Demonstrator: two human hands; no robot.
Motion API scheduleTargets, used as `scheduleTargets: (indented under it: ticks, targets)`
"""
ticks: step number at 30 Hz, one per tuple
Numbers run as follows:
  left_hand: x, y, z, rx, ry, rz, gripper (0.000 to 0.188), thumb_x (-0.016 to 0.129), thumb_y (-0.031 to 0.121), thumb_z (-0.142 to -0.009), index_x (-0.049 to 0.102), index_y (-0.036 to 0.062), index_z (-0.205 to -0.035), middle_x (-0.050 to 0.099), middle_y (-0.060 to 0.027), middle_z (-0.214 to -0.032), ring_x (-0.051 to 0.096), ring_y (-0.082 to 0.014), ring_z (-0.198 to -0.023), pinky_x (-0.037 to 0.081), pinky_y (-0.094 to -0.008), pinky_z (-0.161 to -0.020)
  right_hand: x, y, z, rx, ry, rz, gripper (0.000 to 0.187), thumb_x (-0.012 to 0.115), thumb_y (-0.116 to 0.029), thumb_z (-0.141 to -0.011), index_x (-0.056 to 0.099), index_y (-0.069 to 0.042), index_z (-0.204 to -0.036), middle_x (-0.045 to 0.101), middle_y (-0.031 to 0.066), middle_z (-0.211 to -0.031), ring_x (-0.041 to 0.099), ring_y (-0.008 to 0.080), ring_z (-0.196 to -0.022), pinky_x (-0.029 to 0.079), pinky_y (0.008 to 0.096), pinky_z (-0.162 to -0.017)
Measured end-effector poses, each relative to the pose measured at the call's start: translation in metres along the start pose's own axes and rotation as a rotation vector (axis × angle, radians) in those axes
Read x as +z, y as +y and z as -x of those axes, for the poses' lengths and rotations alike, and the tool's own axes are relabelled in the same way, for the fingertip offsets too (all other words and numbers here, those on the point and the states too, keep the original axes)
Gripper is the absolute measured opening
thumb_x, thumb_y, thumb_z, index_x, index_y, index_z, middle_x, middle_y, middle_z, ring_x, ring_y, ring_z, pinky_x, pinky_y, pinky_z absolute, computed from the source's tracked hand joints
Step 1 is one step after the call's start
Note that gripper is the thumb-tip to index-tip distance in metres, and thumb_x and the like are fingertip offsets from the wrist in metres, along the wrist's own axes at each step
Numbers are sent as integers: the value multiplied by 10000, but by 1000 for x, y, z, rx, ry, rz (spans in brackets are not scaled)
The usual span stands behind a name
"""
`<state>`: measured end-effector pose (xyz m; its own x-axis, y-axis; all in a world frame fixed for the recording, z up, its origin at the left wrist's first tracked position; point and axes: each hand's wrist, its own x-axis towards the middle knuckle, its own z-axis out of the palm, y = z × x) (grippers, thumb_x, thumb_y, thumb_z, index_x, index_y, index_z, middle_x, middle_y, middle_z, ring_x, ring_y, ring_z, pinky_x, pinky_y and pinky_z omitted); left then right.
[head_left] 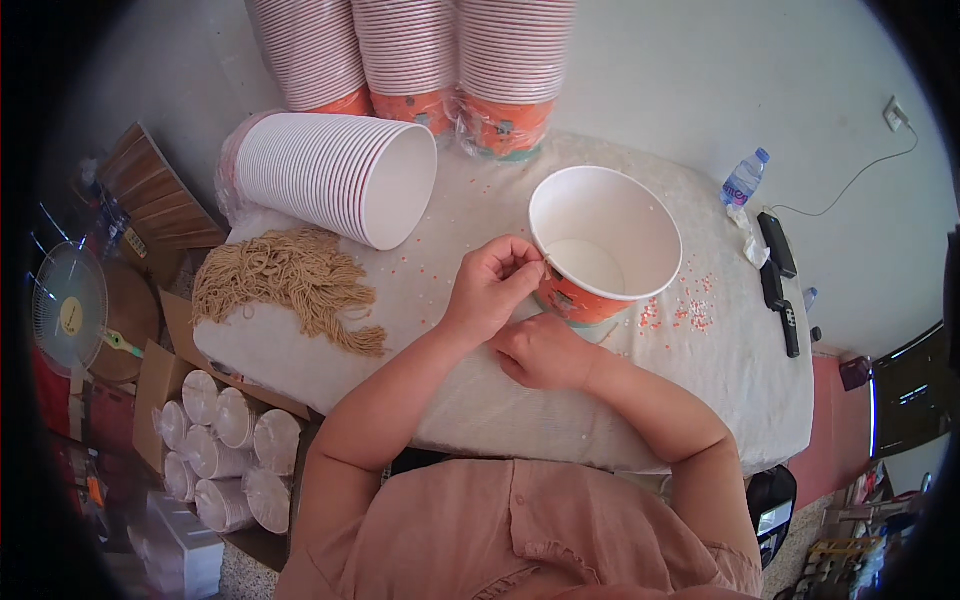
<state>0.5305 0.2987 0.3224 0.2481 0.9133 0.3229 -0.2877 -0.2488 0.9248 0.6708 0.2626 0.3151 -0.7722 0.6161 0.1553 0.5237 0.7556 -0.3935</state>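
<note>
The orange-and-white paper bucket (612, 220) stands upright on the cloth-covered table (470, 420); at its 8 o'clock the left hand (495, 287) pinches thumb against forefinger beside the rim, on what I cannot tell. At 7 o'clock the right hand (545, 350) curls, its grip unclear; tan twine (285, 285) lies toward 9.

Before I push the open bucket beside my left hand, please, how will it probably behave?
The bucket is probably light, because its wall looks thin and nothing shows inside. Pushed high up, it may tip, since it narrows toward its base.
</note>
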Motion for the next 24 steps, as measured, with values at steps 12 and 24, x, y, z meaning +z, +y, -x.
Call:
scheduleTargets:
  ticks: [12, 24]
  targets:
    - [3, -2, -2, 6, 40, 8, 21, 622, 9, -896, 619, 0, -914, 632, 8, -821, 572, -35, -730, 480, -198, -651, -7, -12, 1, -31, -17, 49, 62, 610, -83, -786, 596, -24, -797, 619, 135, -644, 635, 326, -613, 487, 444, -561]
    - [-9, 18, -3, -180, 33, -5, 90, 564, 49, -943, 634, -7, -952, 638, 8, -833, 526, -35, -682, 418, -212, -578, -144, -47, 41, 200, 207, -490, 33, 592, 12, -833, 578, -13, -850, 536, 25, -650, 538, 84, -611, 427, 278, -536]
